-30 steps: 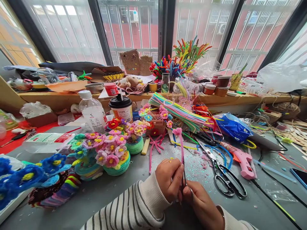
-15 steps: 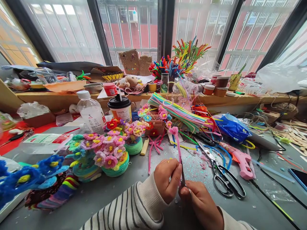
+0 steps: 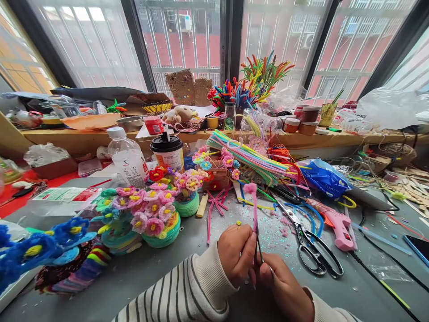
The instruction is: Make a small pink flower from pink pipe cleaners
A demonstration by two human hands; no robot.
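Note:
My left hand (image 3: 236, 254) is closed in a pinch on a pink pipe cleaner (image 3: 254, 208), which stands upright with a fluffy curled tip at its top. Beside it, my right hand (image 3: 284, 284) is wrapped round small dark scissors (image 3: 259, 249), their narrow blades pointing up against the lower part of the stem. The scissors' handles are hidden in my fingers. Several cut pink pipe cleaner pieces (image 3: 218, 202) lie on the grey table beyond my left hand. Pink fluff and glitter (image 3: 273, 220) are scattered in front of both hands.
Large black-handled scissors (image 3: 310, 246) and a pink glue gun (image 3: 338, 232) lie to the right. Pots of fuzzy flowers (image 3: 156, 214) stand at left, near a plastic bottle (image 3: 126, 156) and a lidded cup (image 3: 167, 152). A pipe cleaner bundle (image 3: 248, 156) lies behind.
The pink pipe cleaner's tip has shifted slightly right and down. My left hand has moved a little right, and the small scissors' blades now show apart.

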